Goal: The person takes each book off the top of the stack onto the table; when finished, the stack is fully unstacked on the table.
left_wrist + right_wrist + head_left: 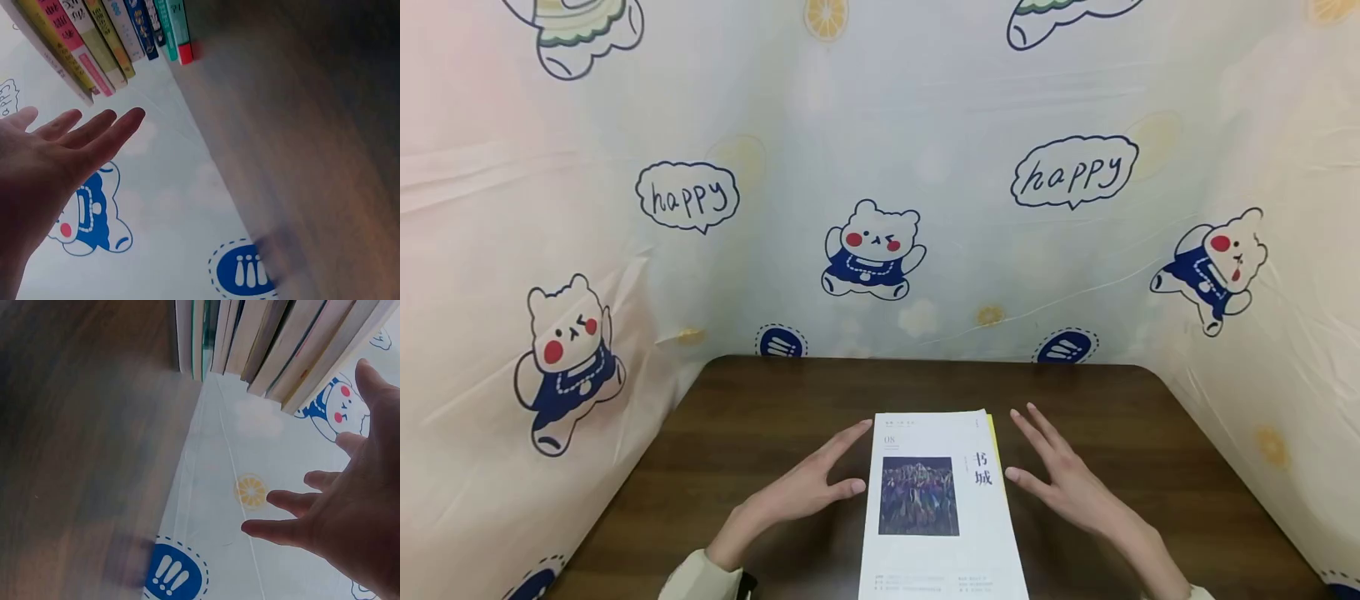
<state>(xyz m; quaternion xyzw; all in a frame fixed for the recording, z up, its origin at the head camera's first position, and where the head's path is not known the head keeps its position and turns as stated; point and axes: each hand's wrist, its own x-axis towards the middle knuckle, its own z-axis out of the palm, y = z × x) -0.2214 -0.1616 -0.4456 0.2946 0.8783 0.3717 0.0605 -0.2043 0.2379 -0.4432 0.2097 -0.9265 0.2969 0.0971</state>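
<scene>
A stack of several books stands on the table, with a white book (936, 558) on top; its cover carries a dark picture and Chinese characters. My left hand (805, 483) is held just left of the stack, fingers extended and apart from it. On the other side my right hand (1071, 483) hovers with its fingers spread, touching nothing. In the left wrist view the coloured spines of the books (94, 39) face the left hand (59, 153). Pale page edges of the books (275, 350) face the right hand (350, 506) in the right wrist view.
The dark brown wooden table (760, 408) lies under the stack. A pale curtain (955, 275) with cartoon bears and "happy" bubbles surrounds the table at the back and sides.
</scene>
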